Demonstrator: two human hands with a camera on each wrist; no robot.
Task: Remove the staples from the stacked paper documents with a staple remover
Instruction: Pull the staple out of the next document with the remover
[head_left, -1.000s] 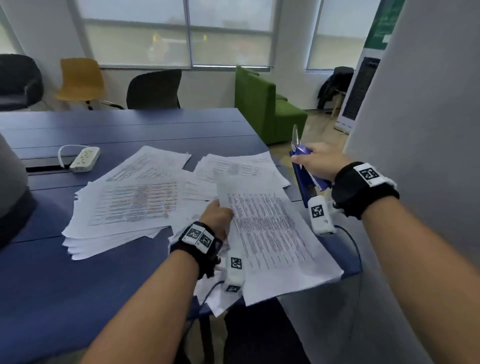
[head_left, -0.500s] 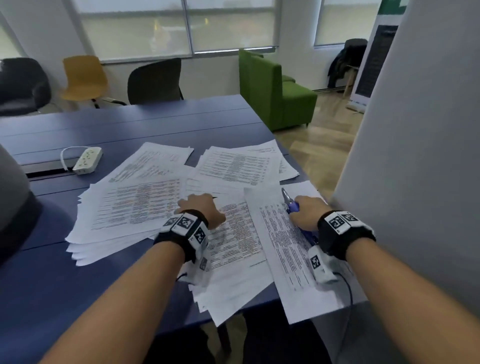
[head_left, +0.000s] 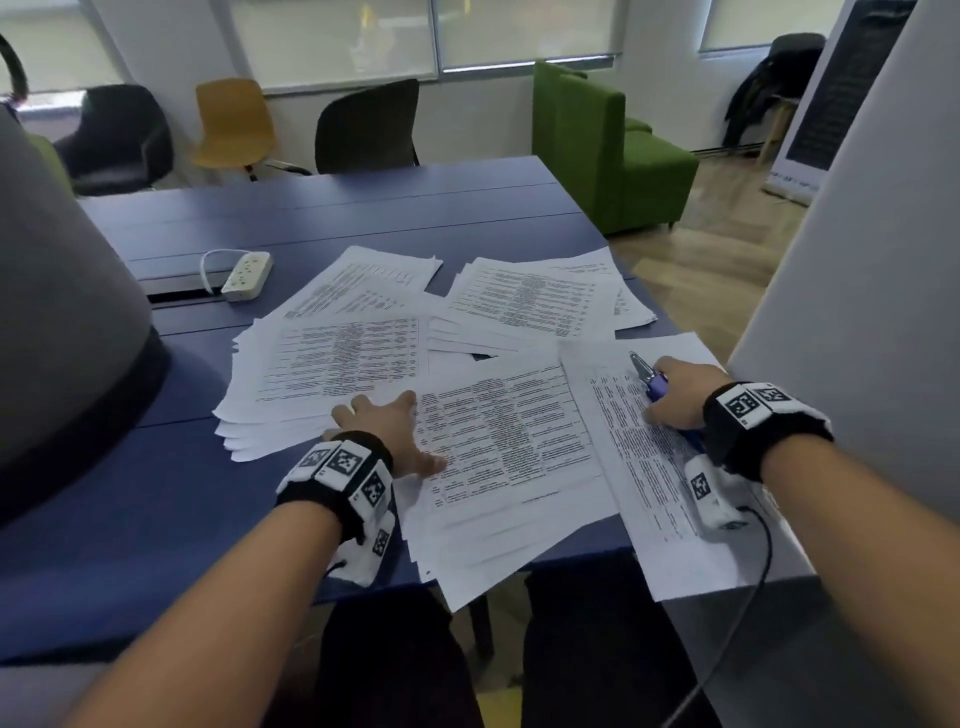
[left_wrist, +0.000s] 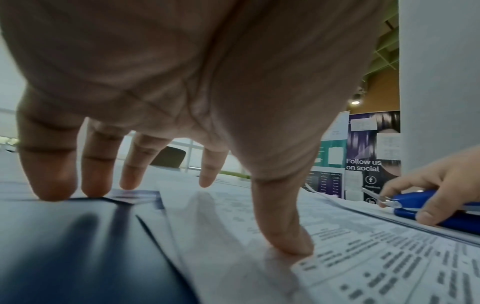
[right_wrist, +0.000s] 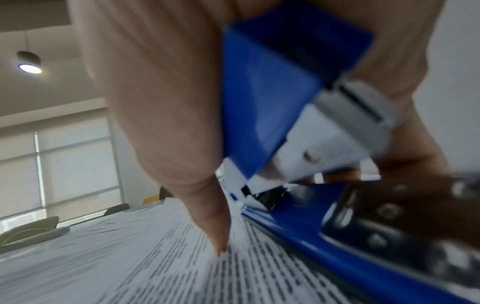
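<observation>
Printed paper documents (head_left: 498, 441) lie spread in overlapping stacks on the blue table (head_left: 130, 493). My left hand (head_left: 387, 426) lies flat with fingers (left_wrist: 54, 185) spread, its thumb pressing on the middle stack. My right hand (head_left: 675, 397) grips a blue staple remover (head_left: 655, 384) with a metal nose, laid down on the right-hand sheet (head_left: 649, 467). The left wrist view shows the staple remover (left_wrist: 428, 209) held low on the paper. In the right wrist view the staple remover (right_wrist: 285, 123) fills the frame and my thumb tip touches the printed sheet (right_wrist: 155, 267). No staple is visible.
A white power strip (head_left: 247, 275) lies at the far left beside a cable slot. A grey pillar (head_left: 857, 312) stands close on the right. Chairs (head_left: 363, 130) and a green sofa (head_left: 597, 145) sit beyond the table. The right sheet overhangs the table's near edge.
My right hand came down from above the table's right edge and set the staple remover on the right sheet. My left hand slid left and spread flat on the papers.
</observation>
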